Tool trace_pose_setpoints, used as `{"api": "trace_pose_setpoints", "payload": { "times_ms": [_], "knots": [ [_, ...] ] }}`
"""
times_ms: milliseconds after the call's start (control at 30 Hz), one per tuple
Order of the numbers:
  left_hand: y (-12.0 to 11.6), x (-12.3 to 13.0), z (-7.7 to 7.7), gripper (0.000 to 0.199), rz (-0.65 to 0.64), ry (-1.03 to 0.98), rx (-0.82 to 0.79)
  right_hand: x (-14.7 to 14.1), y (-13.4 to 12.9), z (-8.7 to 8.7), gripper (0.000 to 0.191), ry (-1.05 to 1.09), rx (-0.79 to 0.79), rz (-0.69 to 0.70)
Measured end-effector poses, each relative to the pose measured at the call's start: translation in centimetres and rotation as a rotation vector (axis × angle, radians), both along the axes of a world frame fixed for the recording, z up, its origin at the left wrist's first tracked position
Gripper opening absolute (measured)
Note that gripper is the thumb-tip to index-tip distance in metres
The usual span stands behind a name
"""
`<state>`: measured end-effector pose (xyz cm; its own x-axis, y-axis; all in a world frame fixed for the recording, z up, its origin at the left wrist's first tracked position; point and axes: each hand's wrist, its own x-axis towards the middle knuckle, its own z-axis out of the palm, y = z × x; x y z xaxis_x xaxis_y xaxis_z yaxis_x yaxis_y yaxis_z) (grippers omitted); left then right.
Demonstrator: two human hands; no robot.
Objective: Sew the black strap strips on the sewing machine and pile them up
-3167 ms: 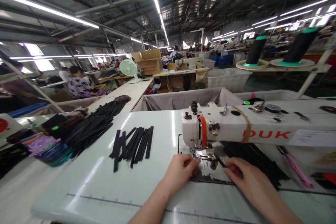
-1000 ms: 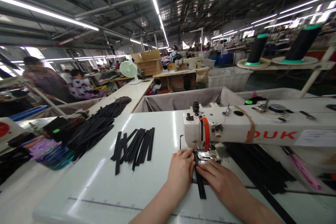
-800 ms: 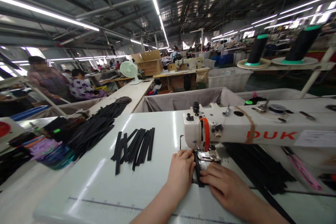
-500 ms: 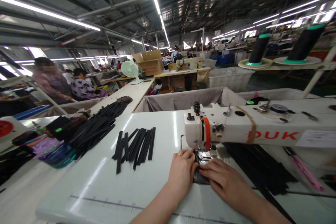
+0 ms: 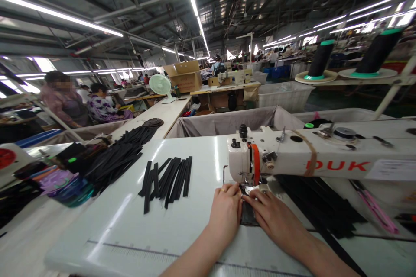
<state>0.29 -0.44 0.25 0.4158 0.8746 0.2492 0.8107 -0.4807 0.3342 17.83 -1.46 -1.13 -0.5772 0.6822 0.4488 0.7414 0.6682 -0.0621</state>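
Note:
Both hands are at the needle area of a white sewing machine [image 5: 282,156] with an orange guard. My left hand [image 5: 226,207] lies just left of the presser foot, fingers bent and pressed together at the edge of a small dark piece [image 5: 248,216]. My right hand [image 5: 271,216] is on the other side, its fingertips beside the metal foot and close to the left fingers. What the fingertips pinch, if anything, is hidden. Left of the hands, several black strips [image 5: 172,179] lie spread on the pale table [image 5: 123,220]. A ruler scale is marked near its front edge.
A heap of black strips [image 5: 123,151] and a purple and teal container [image 5: 69,188] stand at the left. Pink-handled scissors [image 5: 373,207] and more black strips [image 5: 321,203] lie under the machine arm. Thread cones [image 5: 320,60] stand at right. A fan and two people are farther back left.
My right hand has moved slightly up and left, closer to the presser foot and my left fingers. The left hand has barely moved.

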Motion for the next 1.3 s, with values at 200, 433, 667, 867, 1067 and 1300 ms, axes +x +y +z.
{"api": "trace_pose_setpoints", "payload": {
  "times_ms": [200, 433, 667, 867, 1067, 1300],
  "knots": [
    [0.0, 0.3, -0.2, 0.022, 0.013, 0.006, 0.015, 0.1, 0.0, -0.2, 0.041, 0.032, 0.019, 0.012],
    [0.2, 0.4, -0.2, 0.021, 0.016, 0.072, -0.015, 0.1, -0.2, 0.0, 0.038, 0.037, -0.012, 0.010],
    [0.9, 0.3, 0.0, 0.021, -0.013, 0.110, -0.014, 0.1, -0.3, -0.1, 0.041, 0.054, -0.019, 0.019],
    [1.4, 0.3, -0.9, 0.021, -0.032, 0.091, 0.032, 0.0, -0.3, -0.1, 0.041, 0.036, -0.035, 0.003],
    [1.1, 0.4, -1.3, 0.020, -0.038, 0.081, 0.088, 0.0, -0.2, -0.3, 0.040, 0.042, -0.036, 0.005],
    [2.8, -0.3, -1.5, 0.020, 0.150, -0.169, 0.086, 0.2, -0.2, -0.8, 0.038, 0.052, -0.050, 0.004]
  ]
}}
